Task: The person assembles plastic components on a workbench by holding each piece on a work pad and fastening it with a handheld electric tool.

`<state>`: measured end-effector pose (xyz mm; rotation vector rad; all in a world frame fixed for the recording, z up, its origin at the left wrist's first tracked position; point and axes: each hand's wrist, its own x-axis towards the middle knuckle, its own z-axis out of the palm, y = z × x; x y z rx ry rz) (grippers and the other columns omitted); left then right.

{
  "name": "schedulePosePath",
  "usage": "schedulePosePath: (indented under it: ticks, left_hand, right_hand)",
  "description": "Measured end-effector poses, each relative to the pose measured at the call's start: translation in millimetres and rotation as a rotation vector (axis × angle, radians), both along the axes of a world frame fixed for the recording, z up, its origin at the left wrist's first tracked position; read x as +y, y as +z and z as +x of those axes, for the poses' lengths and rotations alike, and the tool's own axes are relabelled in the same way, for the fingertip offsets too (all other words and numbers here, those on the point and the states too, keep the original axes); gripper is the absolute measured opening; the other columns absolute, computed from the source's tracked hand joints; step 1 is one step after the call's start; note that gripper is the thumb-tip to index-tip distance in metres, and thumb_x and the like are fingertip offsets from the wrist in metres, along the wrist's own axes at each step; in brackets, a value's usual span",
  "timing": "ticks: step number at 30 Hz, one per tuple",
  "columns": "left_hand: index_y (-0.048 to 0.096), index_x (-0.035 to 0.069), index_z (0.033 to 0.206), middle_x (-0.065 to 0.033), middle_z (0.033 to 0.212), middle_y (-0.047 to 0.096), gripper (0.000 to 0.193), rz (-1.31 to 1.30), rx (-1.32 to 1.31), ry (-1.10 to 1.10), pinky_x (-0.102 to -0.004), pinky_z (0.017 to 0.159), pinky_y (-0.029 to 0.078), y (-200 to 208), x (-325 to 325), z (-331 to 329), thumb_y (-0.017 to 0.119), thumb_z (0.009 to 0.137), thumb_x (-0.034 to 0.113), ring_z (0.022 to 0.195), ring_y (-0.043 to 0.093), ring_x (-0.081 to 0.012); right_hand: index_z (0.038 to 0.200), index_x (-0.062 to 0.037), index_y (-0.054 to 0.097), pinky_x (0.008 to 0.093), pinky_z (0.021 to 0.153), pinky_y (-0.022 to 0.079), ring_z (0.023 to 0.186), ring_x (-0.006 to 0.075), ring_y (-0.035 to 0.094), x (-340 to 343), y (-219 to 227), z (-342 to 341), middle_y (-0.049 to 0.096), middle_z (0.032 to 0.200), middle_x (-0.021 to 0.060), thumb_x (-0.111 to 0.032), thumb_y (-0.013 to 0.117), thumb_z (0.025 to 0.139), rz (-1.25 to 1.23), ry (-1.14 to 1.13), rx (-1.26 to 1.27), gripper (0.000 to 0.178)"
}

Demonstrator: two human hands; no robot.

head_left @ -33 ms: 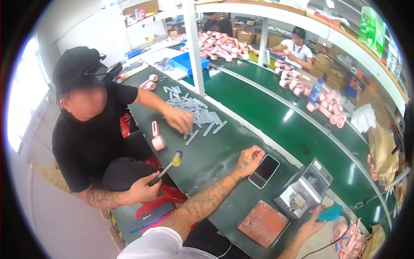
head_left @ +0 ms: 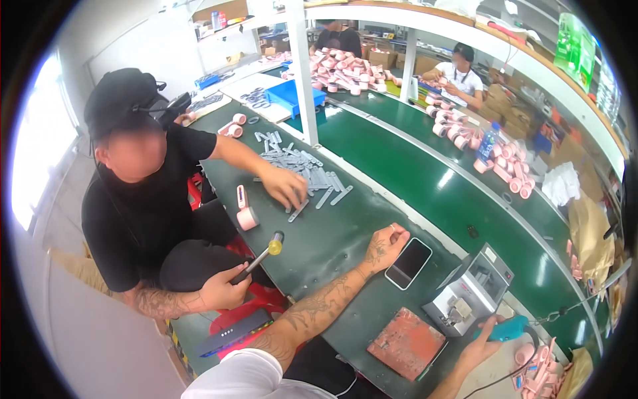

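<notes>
My left hand (head_left: 387,246) rests on the dark green table beside a phone (head_left: 409,263) with a black screen. Its fingers are curled in, and I see nothing held in them. At the lower right, my right hand (head_left: 480,346) is wrapped round a teal electric screwdriver (head_left: 509,328), which hangs from a spring cable and trails a dark cord. Next to that hand stands a grey metal box-like machine (head_left: 465,302). A worn reddish square block (head_left: 407,344) lies between my forearms.
Across the left side, a co-worker's hand (head_left: 284,186) touches a heap of grey strips (head_left: 306,166); the other holds a yellow-headed mallet (head_left: 274,247). A pink handheld fan part (head_left: 246,216) lies nearby. Pink parts (head_left: 537,376) pile at lower right. A green conveyor belt (head_left: 425,186) runs behind.
The co-worker's hand over the grey strips has shifted slightly right and toward me, onto a strip at the near edge. My own hands stay in place.
</notes>
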<state>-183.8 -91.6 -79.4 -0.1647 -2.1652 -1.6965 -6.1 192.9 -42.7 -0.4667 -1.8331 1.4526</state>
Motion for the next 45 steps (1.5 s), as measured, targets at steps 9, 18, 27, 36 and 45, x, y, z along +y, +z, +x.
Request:
schedulePosePath:
  ticks: [9, 18, 27, 36, 45]
  left_hand:
    - [0.068, 0.003, 0.093, -0.0058, 0.072, 0.062, 0.013, 0.071, 0.266, 0.034, -0.0283, 0.055, 0.046, 22, 12, 54, 0.073, 0.093, 0.016, 0.058, 0.055, -0.0136]
    - [0.072, 0.007, 0.114, -0.0063, 0.107, 0.07, 0.027, 0.072, 0.702, -0.828, -0.043, 0.086, 0.054, 101, 44, 282, 0.067, 0.094, 0.023, 0.092, 0.069, -0.0213]
    - [0.065, 0.006, 0.083, -0.0064, 0.077, 0.059, 0.029, 0.187, 0.906, -1.003, -0.0366, 0.06, 0.046, 118, 108, 314, 0.069, 0.088, 0.034, 0.071, 0.059, -0.0224]
    - [0.06, 0.01, 0.088, -0.0047, 0.085, 0.055, 0.025, 0.393, 0.812, -0.897, -0.0392, 0.068, 0.033, 88, 83, 327, 0.06, 0.09, 0.034, 0.079, 0.054, -0.0218]
    - [0.061, 0.009, 0.123, -0.006, 0.125, 0.059, 0.043, 2.074, 0.781, -0.501, -0.0552, 0.106, 0.003, -23, 136, 384, 0.042, 0.102, 0.04, 0.117, 0.053, -0.0207]
  right_hand:
    - [0.137, 0.0054, 0.049, 0.0389, 0.103, 0.045, 0.114, 0.0264, 0.058, -1, 6, 7, 0.06, 0.128, 0.015, -0.024, 0.067, 0.101, 0.137, -0.138, -0.054, 0.05]
    - [0.103, 0.0055, 0.062, 0.0397, 0.079, 0.056, 0.085, 0.0289, 0.067, -45, -63, 152, 0.068, 0.095, 0.0187, -0.03, 0.059, 0.101, 0.124, 0.047, 0.373, 0.036]
    - [0.139, 0.0117, 0.051, 0.0477, 0.126, 0.008, 0.154, 0.0334, 0.022, -215, -48, 175, 0.04, 0.155, 0.0268, -0.071, 0.01, 0.102, -1.209, 1.579, -0.264, 0.1]
    - [0.137, 0.0101, 0.053, 0.0477, 0.123, 0.021, 0.143, 0.0336, 0.039, -209, -79, 208, 0.052, 0.144, 0.0249, -0.071, 0.015, 0.102, -1.473, 1.582, -0.32, 0.096]
    - [0.135, 0.0097, 0.054, 0.0483, 0.12, 0.028, 0.136, 0.0342, 0.047, -122, -119, 197, 0.057, 0.137, 0.0248, -0.071, 0.017, 0.102, -1.64, 1.39, -0.184, 0.094]
